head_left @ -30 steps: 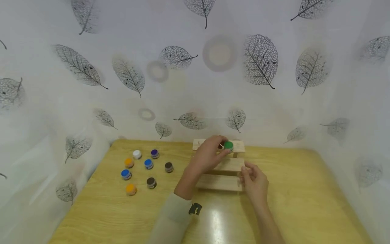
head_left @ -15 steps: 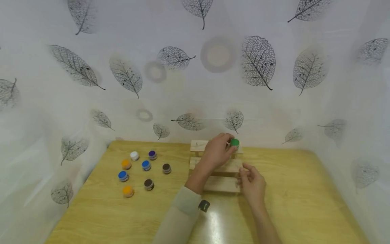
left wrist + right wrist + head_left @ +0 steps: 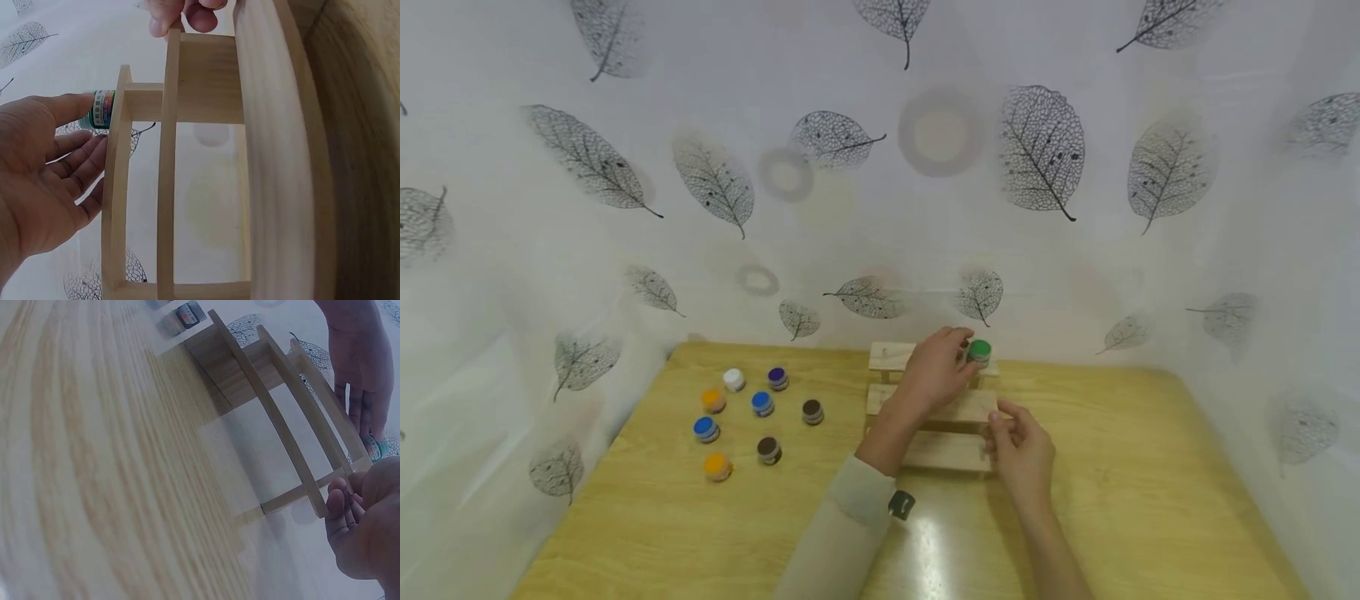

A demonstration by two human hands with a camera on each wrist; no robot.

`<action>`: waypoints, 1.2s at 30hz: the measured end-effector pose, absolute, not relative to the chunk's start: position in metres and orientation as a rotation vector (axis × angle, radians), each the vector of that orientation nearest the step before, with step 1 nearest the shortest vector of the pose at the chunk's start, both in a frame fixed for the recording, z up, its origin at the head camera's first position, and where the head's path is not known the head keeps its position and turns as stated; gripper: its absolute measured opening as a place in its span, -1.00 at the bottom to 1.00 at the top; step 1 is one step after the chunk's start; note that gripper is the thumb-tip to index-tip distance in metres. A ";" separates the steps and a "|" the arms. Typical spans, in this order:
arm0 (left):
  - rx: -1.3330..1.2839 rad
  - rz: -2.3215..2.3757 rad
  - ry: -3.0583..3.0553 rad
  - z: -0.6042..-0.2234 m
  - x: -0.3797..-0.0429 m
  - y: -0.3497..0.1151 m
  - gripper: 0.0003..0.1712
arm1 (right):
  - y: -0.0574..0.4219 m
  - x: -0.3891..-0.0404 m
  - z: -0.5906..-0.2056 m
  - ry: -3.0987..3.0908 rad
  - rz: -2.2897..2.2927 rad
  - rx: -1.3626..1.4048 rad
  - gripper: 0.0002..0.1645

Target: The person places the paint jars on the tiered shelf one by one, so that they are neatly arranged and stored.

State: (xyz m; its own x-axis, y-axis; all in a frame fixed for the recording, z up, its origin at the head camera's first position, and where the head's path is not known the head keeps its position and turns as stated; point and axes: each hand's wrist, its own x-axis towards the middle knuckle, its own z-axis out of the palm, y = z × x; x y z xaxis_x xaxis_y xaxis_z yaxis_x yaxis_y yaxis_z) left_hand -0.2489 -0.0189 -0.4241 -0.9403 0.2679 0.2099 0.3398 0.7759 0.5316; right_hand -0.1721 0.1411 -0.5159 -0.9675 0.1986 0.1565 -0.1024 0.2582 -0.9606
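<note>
A green-lidded paint jar (image 3: 979, 352) stands at the right end of the top shelf of a three-step wooden rack (image 3: 947, 450). My left hand (image 3: 934, 375) reaches over the rack from the left, its fingertips at the jar's left side. In the left wrist view, one digit reaches the small labelled jar (image 3: 101, 109) and the other fingers lie loosely bent beside the top shelf. My right hand (image 3: 1024, 454) pinches the right end of the middle shelf between thumb and fingers. My left hand hides part of the upper shelves.
On the table (image 3: 647, 517), left of the rack, stand several paint jars, among them a white jar (image 3: 733, 380), a purple jar (image 3: 777, 378), a blue jar (image 3: 706, 429), an orange jar (image 3: 717, 467) and a dark jar (image 3: 768, 450). A leaf-printed sheet (image 3: 880, 225) hangs behind the table.
My left hand has moved the green-lidded paint jar rightward along the top shelf, and its fingers have loosened around it. My right hand has kept its place on the rack.
</note>
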 end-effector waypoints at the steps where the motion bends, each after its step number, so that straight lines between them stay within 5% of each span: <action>1: -0.484 -0.900 -2.836 -0.425 -0.248 -0.021 -0.38 | 0.141 -0.172 -0.516 -2.286 1.776 -0.088 -0.59; 36: -0.113 -1.224 -2.494 -0.473 -0.177 -0.125 -0.55 | 0.141 -0.175 -0.524 -2.311 1.671 -0.072 -0.65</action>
